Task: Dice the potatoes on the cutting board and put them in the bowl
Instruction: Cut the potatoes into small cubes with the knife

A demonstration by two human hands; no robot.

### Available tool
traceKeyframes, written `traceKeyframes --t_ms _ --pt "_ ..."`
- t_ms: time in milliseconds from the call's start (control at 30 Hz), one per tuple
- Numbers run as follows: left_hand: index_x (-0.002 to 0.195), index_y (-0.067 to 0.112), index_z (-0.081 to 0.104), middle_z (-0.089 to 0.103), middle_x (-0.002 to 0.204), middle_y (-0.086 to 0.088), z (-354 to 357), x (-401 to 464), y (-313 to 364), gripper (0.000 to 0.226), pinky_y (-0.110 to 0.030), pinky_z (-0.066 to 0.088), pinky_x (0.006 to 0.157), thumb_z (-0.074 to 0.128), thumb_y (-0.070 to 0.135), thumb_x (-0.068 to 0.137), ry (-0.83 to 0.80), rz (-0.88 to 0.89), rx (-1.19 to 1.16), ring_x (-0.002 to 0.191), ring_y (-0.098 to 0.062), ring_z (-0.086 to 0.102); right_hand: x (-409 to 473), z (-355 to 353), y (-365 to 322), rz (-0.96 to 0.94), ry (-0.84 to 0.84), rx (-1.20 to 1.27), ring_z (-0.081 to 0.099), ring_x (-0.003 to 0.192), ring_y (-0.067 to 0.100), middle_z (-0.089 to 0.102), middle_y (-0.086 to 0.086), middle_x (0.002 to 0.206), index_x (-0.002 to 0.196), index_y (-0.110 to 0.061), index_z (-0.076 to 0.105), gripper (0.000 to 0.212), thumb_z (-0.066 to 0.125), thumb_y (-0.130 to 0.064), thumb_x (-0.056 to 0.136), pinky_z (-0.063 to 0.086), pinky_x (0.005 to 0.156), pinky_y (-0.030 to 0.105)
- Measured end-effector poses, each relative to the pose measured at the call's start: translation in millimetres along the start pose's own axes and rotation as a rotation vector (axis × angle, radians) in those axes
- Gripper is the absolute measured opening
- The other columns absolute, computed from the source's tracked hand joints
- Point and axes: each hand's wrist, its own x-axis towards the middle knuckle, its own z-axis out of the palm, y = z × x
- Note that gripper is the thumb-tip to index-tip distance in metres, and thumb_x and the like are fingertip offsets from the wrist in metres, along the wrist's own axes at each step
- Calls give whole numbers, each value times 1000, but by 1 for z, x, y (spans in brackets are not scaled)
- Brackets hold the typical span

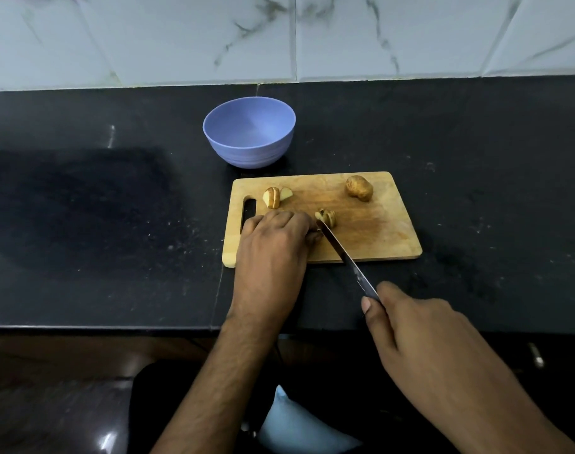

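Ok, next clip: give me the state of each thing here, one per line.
Bowl: upright, empty.
Whole potato: uncut, on the cutting board.
Sliced potato piece: cut, lying near the board's handle slot.
Potato piece at the blade: partly sliced.
Knife: gripped by right hand, tip on board.
Left hand: curled on board beside the blade.

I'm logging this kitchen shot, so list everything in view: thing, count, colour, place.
bowl: one, lilac-blue, on the counter behind the board, nothing visible inside.
cutting board: one, light wood, on the counter.
whole potato: one, brown, board's far right.
sliced potato pieces: one cluster, tan, board's far left.
potato piece being cut: one, tan, mid-board at the blade tip.
knife: one, steel blade, angled over the board's near edge.
counter: one, black.
wall tiles: white marbled, behind.
left hand: on the board beside the blade.
right hand: grip on the knife.
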Motion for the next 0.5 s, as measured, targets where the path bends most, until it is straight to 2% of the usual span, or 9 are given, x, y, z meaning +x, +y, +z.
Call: traceKeyframes --t_ms 167,333,500 --pt "96 25 64 64 91 11 -2 2 1 11 -36 41 87 53 28 96 -21 -17 -34 91 -12 57 -2 -4 0 -8 -6 -19 57 59 8 56 -5 70 90 -33 36 30 18 -54 100 46 54 22" --pt "93 26 62 62 89 11 -1 4 -2 3 -39 42 84 61 27 96 -33 -57 -93 89 -13 55 0 -7 -2 -20 -22 -22 55 56 8 56 -5 67 89 -34 36 29 18 -53 100 38 50 20" --pt "95 27 62 61 90 12 -2 4 -2 2 -39 42 84 59 27 96 -37 -54 -79 88 -12 53 -1 -10 -6 -12 -50 -52 55 54 8 56 -4 66 91 -34 36 28 16 -52 101 42 51 20"
